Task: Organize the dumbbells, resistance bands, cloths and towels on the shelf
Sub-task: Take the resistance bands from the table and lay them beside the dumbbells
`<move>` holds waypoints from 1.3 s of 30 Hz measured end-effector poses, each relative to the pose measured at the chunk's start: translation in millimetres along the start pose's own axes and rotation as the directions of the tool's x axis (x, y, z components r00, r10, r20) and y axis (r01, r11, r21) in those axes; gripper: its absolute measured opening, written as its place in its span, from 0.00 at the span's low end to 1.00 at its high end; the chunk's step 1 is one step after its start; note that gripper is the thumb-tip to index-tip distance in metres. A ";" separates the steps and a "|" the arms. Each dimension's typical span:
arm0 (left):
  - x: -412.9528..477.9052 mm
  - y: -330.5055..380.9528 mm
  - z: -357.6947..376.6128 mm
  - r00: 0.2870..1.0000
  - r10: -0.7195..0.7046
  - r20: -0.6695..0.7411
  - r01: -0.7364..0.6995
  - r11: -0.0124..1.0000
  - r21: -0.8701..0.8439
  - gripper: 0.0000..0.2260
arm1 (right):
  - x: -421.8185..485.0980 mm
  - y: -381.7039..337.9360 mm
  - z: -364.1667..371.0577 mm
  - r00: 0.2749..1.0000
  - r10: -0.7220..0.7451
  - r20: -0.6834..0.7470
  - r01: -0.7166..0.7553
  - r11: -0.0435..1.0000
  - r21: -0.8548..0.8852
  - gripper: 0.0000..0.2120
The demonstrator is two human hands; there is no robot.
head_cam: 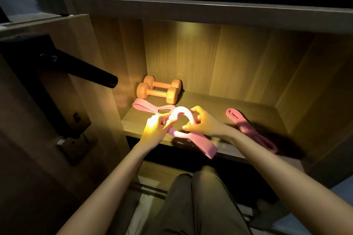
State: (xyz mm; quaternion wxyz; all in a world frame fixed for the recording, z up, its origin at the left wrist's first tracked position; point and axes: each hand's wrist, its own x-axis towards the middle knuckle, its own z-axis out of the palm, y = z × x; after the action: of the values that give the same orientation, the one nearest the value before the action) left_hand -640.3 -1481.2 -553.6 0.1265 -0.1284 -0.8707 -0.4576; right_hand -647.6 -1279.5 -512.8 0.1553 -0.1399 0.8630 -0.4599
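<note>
Two orange dumbbells [159, 89] lie side by side at the back left of the lit wooden shelf [210, 105]. In front of them lies a flat pink resistance band [145, 107]. Both hands hold a second pink resistance band [193, 137] over the shelf's front edge: my left hand [155, 128] pinches its left side, my right hand [200, 122] grips the looped top, and its tail hangs past the edge. A darker pink long band [248, 128] lies folded on the shelf to the right.
An open wooden door with a black lever handle [89, 70] stands close on the left. A thick board [191, 9] roofs the compartment. My legs in grey trousers [198, 206] are below the shelf edge. No cloths or towels are visible.
</note>
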 end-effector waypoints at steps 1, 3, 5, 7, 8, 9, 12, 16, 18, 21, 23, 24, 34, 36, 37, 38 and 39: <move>0.9 -5.1 -1.7 1.000 -0.025 0.005 0.025 1.000 -0.019 0.13 | 4.0 2.8 4.2 0.999 0.021 0.047 -0.021 1.000 -0.006 0.29; 4.7 -15.9 -2.8 0.999 -0.029 -0.013 0.029 0.999 -0.021 0.12 | 12.0 7.0 15.2 0.996 -0.003 0.089 0.007 0.999 -0.038 0.36; 8.3 -22.4 -3.3 0.998 -0.061 -0.001 0.061 0.998 -0.031 0.12 | 21.2 8.9 30.1 0.994 -0.107 0.038 0.110 0.989 -0.095 0.41; 13.0 -29.6 -3.3 0.995 -0.101 -0.016 0.099 0.991 -0.086 0.11 | 29.5 12.2 41.5 0.977 -0.207 -0.050 0.200 0.972 -0.119 0.42; 14.6 -31.6 -5.4 0.992 -0.117 -0.036 0.112 0.986 -0.127 0.08 | 34.5 17.9 45.6 0.971 -0.224 -0.089 0.209 0.966 -0.149 0.43; 16.9 -34.1 -8.6 0.989 -0.130 -0.066 0.117 0.978 -0.171 0.06 | 39.2 23.5 49.5 0.969 -0.208 -0.130 0.180 0.963 -0.202 0.44; 21.3 -39.1 -20.0 0.982 -0.139 -0.128 0.105 0.965 -0.240 0.05 | 49.7 38.4 56.9 0.972 -0.104 -0.210 0.050 0.967 -0.249 0.41; 24.5 -59.2 -24.1 0.965 -0.244 -0.100 0.209 0.938 -0.276 0.06 | 58.0 39.6 51.7 0.991 -0.056 -0.126 0.018 0.959 -0.282 0.36; 26.8 -72.2 -22.6 0.943 -0.310 -0.121 0.277 0.932 -0.232 0.08 | 62.9 40.4 45.7 0.993 -0.078 -0.088 0.046 0.948 -0.316 0.34; 34.4 -88.0 -21.9 0.901 -0.378 -0.213 0.364 0.926 -0.103 0.11 | 69.2 47.4 41.9 0.994 -0.103 -0.044 0.077 0.916 -0.394 0.27; 41.6 -97.4 -22.0 0.865 -0.440 -0.240 0.438 0.897 -0.063 0.12 | 73.3 52.5 42.2 0.996 -0.088 -0.024 0.073 0.924 -0.376 0.19; 45.6 -101.8 -21.3 0.851 -0.467 -0.241 0.472 0.881 -0.041 0.12 | 76.5 55.6 43.4 0.997 -0.077 -0.022 0.064 0.934 -0.353 0.16; 81.2 -136.5 -14.2 0.727 -0.601 -0.332 0.675 0.715 0.184 0.10 | 114.5 57.8 62.2 1.000 -0.023 -0.017 0.018 0.970 -0.240 0.27; 84.1 -143.1 -14.1 0.713 -0.613 -0.339 0.688 0.705 0.172 0.11 | 120.3 58.5 64.8 1.000 -0.018 -0.022 0.013 0.975 -0.222 0.28; 84.5 -145.8 -13.2 0.711 -0.613 -0.345 0.690 0.701 0.177 0.11 | 122.8 59.0 66.1 0.999 -0.021 -0.027 0.014 0.974 -0.226 0.28; 84.3 -148.5 -11.8 0.716 -0.605 -0.348 0.687 0.698 0.202 0.11 | 124.5 59.3 66.9 0.999 -0.022 -0.034 0.014 0.972 -0.233 0.27; 83.3 -150.8 -10.2 0.724 -0.594 -0.349 0.681 0.695 0.231 0.11 | 125.6 59.4 67.6 0.999 -0.029 -0.046 0.017 0.971 -0.238 0.27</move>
State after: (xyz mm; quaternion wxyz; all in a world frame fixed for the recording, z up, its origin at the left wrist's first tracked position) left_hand -768.4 -1563.4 -635.1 0.0862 0.2664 -0.9030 -0.3258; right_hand -741.3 -1346.7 -615.8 0.1110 -0.1562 0.9138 -0.3582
